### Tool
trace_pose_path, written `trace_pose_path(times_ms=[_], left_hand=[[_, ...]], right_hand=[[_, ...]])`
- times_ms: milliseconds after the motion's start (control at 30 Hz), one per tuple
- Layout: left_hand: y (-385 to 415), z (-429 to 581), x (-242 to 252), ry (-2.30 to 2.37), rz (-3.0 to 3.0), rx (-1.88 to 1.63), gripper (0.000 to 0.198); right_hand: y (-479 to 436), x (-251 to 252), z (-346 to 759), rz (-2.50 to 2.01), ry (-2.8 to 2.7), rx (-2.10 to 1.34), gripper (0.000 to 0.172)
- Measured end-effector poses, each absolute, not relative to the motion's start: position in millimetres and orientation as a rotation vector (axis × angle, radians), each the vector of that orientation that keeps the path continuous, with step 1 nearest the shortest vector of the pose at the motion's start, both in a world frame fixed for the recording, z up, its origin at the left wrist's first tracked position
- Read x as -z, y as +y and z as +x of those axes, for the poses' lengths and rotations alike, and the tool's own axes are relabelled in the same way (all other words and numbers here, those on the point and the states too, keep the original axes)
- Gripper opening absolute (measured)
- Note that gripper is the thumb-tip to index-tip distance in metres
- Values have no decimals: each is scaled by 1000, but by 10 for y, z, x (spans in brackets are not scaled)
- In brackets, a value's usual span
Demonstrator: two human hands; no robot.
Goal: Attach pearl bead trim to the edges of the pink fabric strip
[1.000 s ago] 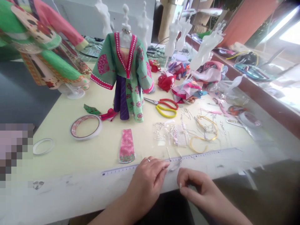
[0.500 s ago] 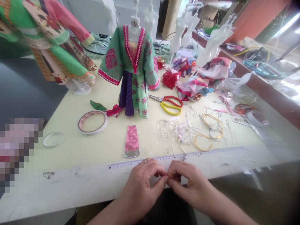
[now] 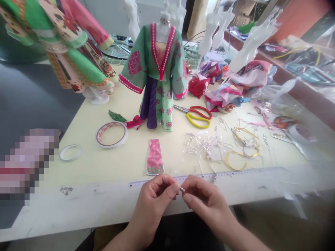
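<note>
A few small pearl beads [image 3: 181,189] sit pinched between the left hand [image 3: 153,198] and right hand [image 3: 206,202], both curled closed, thumbs and forefingers meeting at the beads, just over the front edge of the cream table [image 3: 117,167]. The forearms rise from the frame's bottom, wrists bent inward. A ruler [image 3: 204,175] lies along that edge, touching neither hand, its markings too small to read. Bare white border stretches left of the hands; beyond the ruler lie a pink fabric strip [image 3: 154,157] and red-and-yellow-handled scissors [image 3: 197,116]

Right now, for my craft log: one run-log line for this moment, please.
left hand: beside pearls | right hand: pinching pearls | nearby: ruler, pink fabric strip
</note>
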State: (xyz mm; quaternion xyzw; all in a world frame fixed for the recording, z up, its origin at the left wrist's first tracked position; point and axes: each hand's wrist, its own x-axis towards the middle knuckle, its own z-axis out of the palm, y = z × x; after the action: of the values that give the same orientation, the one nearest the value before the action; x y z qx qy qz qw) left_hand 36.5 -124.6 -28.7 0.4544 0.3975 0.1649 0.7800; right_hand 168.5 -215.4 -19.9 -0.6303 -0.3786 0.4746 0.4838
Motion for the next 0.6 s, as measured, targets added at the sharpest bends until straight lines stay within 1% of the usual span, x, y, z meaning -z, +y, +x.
trace_pose_path(times_ms=[167, 367, 600], left_hand=[[-1237, 304, 298, 875, 979, -383, 19], [-1231, 238, 337, 856, 998, -400, 18], [-1236, 220, 356, 862, 1004, -421, 19]], right_hand=[[-2056, 238, 1613, -1545, -859, -1084, 12], [-2030, 255, 1562, -1546, -849, -1080, 10], [-1987, 248, 1502, -1557, -850, -1045, 15]])
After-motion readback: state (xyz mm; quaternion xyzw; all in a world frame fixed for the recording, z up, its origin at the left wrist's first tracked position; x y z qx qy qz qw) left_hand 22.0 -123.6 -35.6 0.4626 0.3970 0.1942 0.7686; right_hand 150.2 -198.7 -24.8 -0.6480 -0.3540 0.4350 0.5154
